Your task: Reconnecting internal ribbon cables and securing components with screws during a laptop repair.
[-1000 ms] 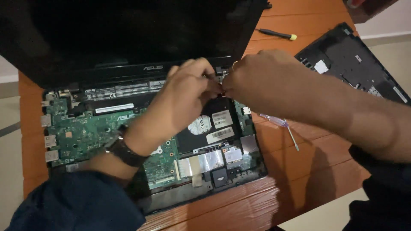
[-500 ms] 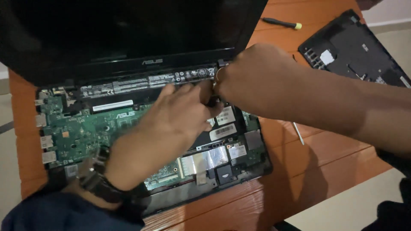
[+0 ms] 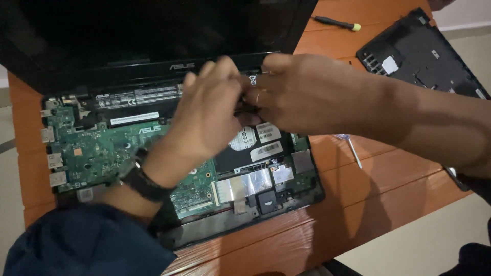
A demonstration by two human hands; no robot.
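Observation:
An opened laptop lies on the table with its green circuit board (image 3: 97, 153) bare and its dark screen (image 3: 153, 30) tilted up behind. My left hand (image 3: 204, 117), with a black wristband (image 3: 143, 179), reaches over the board. My right hand (image 3: 307, 92), wearing a ring, comes in from the right. The fingertips of both meet just below the hinge, above the labelled drive (image 3: 255, 145). They pinch a small dark part (image 3: 244, 109) between them, which is mostly hidden, so I cannot tell what it is.
A black bottom cover (image 3: 424, 56) lies at the back right of the orange wooden table (image 3: 378, 179). A black screwdriver with a yellow end (image 3: 335, 22) lies behind it. A thin screwdriver (image 3: 352, 151) rests just right of the laptop. The table's edge runs near the lower right.
Both hands have stayed together over the same spot near the hinge. My left fingers have curled more tightly there, and the view has shifted slightly.

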